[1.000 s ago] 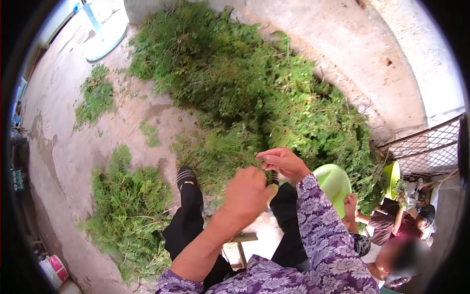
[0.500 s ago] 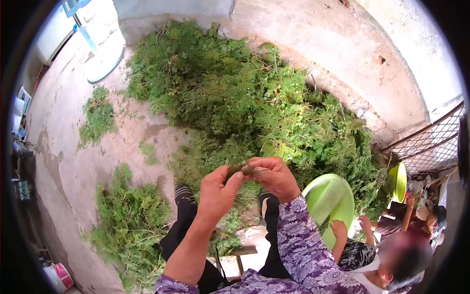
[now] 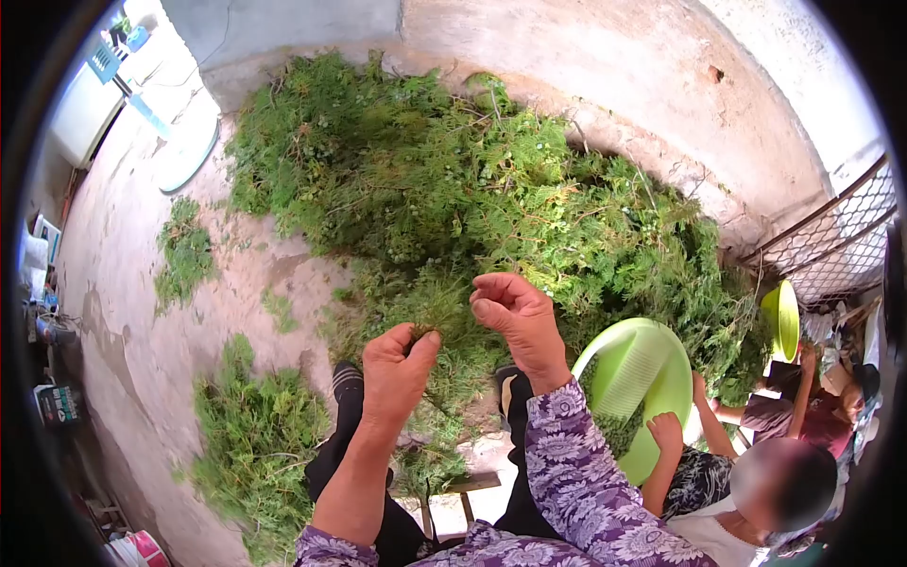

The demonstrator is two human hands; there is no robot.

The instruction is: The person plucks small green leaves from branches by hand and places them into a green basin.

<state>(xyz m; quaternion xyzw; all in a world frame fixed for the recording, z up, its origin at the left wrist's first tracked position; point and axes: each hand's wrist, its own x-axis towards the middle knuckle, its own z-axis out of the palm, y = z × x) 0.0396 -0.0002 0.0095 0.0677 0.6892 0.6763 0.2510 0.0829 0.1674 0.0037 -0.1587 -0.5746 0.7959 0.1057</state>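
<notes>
A sprig of greenery (image 3: pixel 442 354) is pinched between the thumb and fingers of my left hand (image 3: pixel 397 369). My right hand (image 3: pixel 518 319) is up and to the right of it, apart from the sprig, with thumb and fingertips curled together; anything between them is too small to make out. Beyond both hands lies a large heap of green branches (image 3: pixel 406 180). Beside my right forearm is a green basin (image 3: pixel 661 359) with a ribbed panel and small green pieces (image 3: pixel 614 430) inside.
A smaller pile of branches (image 3: pixel 260 425) lies left of my legs. A seated person (image 3: pixel 699 482) reaches at the basin. Further right are another person (image 3: pixel 822 416), a yellow-green basin (image 3: pixel 782 321) and a wire mesh (image 3: pixel 831 250). A fan stand (image 3: pixel 194 156) is at the upper left.
My hands, which were together at the sprig, have moved apart, the right one up. The view has shifted slightly, and more of the green basin's contents shows.
</notes>
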